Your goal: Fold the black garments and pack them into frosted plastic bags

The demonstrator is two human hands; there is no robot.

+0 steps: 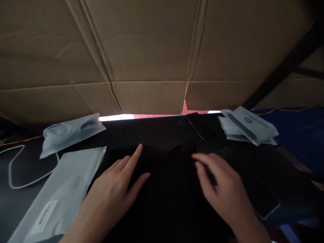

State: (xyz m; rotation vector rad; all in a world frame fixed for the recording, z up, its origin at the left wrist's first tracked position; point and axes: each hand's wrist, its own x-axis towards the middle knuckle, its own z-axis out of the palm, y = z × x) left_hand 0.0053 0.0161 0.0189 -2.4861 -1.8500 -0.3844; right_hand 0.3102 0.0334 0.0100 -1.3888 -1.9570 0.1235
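Observation:
Black cloth (162, 195) lies on the dark table, its outline hard to make out in the dim light. My left hand (118, 182) rests on its left part, index finger stretched forward and thumb apart, holding nothing. Over the right part is my right hand (219, 182), thumb and index finger drawn close together at a raised fold of the cloth, which they seem to pinch. A frosted plastic bag with a barcode label (63, 189) lies just left of my left hand.
Another frosted bag (73, 133) and a white cable (30, 185) lie at the left. A phone (201, 126) lies behind my right hand, printed bags (250, 125) at the back right. Cardboard (149, 50) stands along the far edge, with a dark bar at the right.

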